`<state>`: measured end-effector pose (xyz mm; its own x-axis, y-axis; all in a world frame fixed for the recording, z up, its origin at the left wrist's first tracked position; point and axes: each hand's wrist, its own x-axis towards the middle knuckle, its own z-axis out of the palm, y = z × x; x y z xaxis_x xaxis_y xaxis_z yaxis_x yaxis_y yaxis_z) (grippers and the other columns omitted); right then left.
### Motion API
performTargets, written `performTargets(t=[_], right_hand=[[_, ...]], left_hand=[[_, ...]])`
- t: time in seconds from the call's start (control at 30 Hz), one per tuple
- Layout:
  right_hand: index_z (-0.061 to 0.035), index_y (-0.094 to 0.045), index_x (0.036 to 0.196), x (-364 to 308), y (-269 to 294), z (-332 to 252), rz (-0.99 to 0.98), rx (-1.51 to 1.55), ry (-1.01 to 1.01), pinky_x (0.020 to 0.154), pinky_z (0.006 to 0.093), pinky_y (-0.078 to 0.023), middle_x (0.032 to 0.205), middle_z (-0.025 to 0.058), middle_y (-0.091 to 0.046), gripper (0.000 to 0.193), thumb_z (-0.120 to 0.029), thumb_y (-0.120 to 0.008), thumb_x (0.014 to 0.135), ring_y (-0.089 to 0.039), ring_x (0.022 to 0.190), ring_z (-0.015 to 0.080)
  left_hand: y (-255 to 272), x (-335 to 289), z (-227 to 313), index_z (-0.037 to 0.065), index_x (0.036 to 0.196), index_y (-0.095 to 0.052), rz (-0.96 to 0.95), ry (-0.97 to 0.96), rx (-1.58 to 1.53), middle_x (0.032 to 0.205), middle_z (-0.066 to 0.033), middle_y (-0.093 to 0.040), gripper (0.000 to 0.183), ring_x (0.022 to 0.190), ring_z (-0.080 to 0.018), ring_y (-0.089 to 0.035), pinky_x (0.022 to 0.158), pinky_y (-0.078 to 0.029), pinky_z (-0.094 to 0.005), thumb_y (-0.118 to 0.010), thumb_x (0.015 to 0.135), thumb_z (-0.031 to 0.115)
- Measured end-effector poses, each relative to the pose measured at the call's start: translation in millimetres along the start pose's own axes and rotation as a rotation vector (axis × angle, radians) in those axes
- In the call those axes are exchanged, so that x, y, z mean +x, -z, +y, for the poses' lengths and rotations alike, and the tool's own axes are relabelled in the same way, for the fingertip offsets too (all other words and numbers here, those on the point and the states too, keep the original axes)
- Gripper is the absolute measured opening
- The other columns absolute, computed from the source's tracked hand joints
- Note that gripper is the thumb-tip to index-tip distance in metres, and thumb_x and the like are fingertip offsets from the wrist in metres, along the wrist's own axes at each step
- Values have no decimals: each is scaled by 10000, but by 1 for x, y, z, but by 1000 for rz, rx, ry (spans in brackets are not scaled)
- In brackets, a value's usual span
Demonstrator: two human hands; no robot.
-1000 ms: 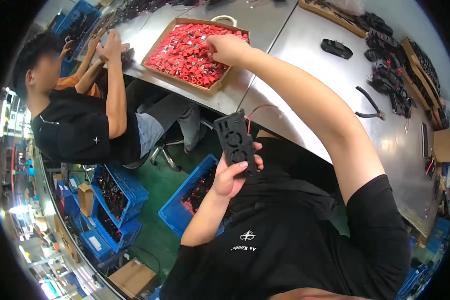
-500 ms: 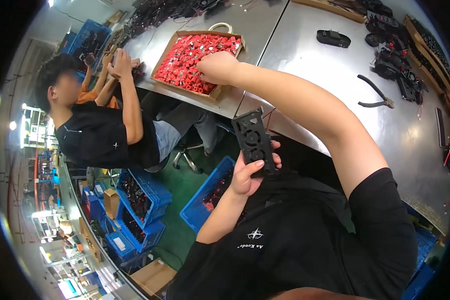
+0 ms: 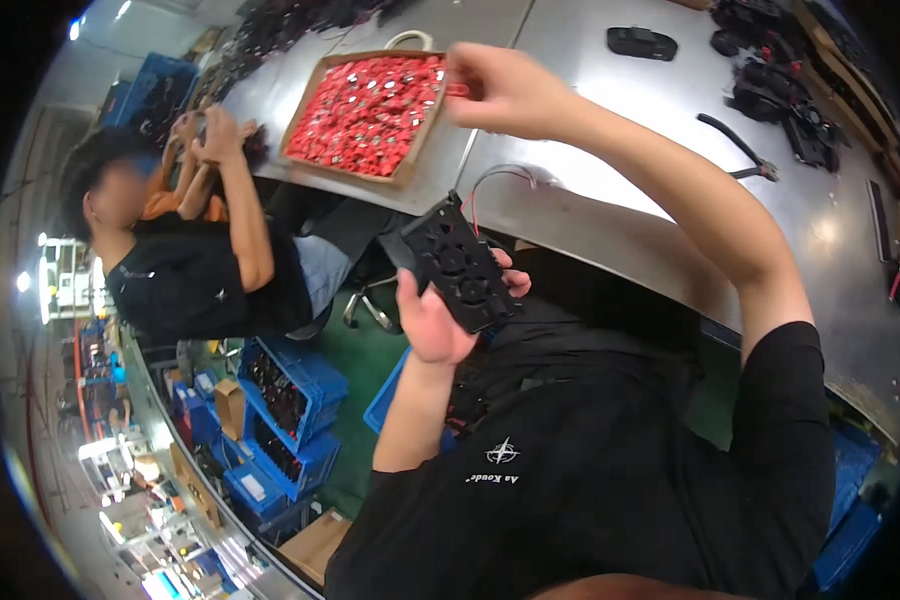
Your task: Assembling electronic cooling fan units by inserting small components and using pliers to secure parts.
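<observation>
Left hand (image 3: 438, 328): fingers curled round black housing (image 3: 460, 265), thumb off it.
Right hand (image 3: 515, 92): thumb and finger clamped on red part (image 3: 457, 90).
Carton (image 3: 425, 133): just left of the right hand, heaped with red pieces (image 3: 360, 115).
Crates (image 3: 320, 403): stacked left of the left hand, dark parts (image 3: 273, 385) inside.

Metal table (image 3: 840, 270) — cardboard tray (image 3: 422, 140) of red pieces (image 3: 365, 110), black car-shaped shell (image 3: 642, 43), pliers (image 3: 740, 147), heap of black parts (image 3: 770, 95).

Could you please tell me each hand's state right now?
Left hand: holding a black plastic part, thumb spread out.
Right hand: closed on a small red piece.
</observation>
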<state>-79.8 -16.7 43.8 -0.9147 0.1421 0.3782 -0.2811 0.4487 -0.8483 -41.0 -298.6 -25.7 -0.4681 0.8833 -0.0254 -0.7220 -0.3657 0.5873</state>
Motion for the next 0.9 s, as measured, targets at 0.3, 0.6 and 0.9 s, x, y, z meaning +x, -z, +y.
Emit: performTargets(t=[0.3,0.6,0.9], right_hand=[[-51,-515,1087,-232,145,14,393,362,-272,793,307,-551,975,115,-719,158,-65,-626,975,-656,854,131],[-50,-555,1118,-278,194,40,676,492,-241,779,270,-563,1037,139,-747,162,-103,-645,995,-674,814,111],[-31,-599,1055,-275,179,52,630,399,-343,711,245,-538,912,42,-695,163,-53,-711,938,-669,802,92]], left_hand=[[-99,177,-38,-52,1448,-469,-233,425,-12,1311,-256,-602,792,1159,-434,-655,1025,-546,-566,-234,1044,587],[-126,277,-144,6,1473,-433,-341,689,26,1172,-217,-624,873,961,-362,-710,878,-621,-505,-213,1029,724],[-128,255,-151,193,1652,34,-483,562,515,1291,-198,-504,1056,943,-285,-690,832,-632,-447,-592,944,663]])
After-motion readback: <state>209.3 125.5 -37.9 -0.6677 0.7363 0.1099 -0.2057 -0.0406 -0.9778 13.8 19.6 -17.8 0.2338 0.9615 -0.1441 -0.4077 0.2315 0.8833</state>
